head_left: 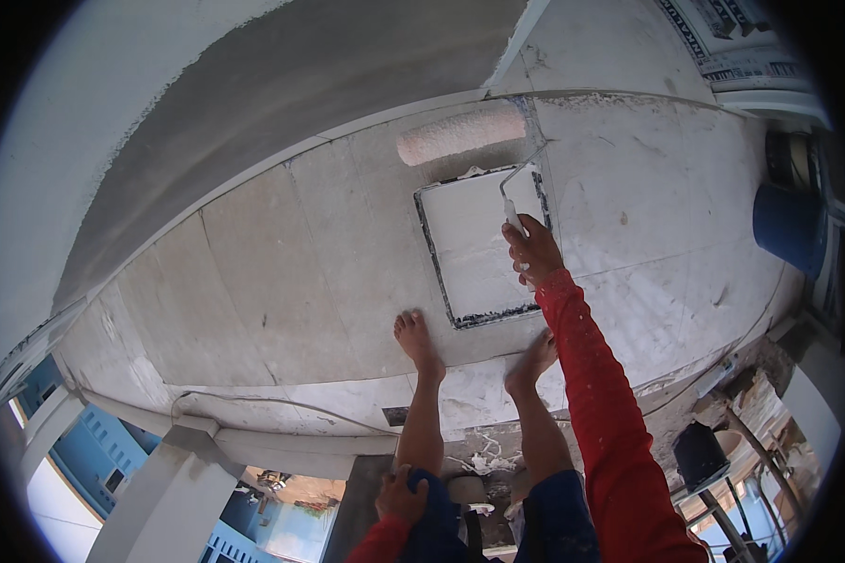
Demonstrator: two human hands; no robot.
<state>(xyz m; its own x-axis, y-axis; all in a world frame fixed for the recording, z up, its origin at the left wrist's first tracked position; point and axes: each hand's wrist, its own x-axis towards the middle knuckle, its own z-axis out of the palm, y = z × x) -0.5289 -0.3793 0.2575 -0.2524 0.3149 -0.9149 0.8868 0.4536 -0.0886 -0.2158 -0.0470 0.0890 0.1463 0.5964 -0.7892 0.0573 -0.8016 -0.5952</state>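
My right hand [533, 251] is closed around the pale handle of a paint roller [462, 134], arm stretched forward in a red sleeve. The roller's fluffy, pinkish-white sleeve is beyond the paint tray [448, 298], joined to the handle by a bent wire frame. White paint [469, 225] fills much of that square, dark-rimmed tray, which lies on the floor in front of my bare feet. My left hand [402, 495] rests on my left thigh, over dark blue shorts, its fingers bent against the cloth; nothing shows in it.
Ahead stands a wall [291, 94], part grey and part white along a ragged edge. A blue bucket [789, 228] is at the far right, and a black bucket [700, 455] at the lower right. Cable [282, 402] runs along the floor's near edge beside a pillar [174, 488].
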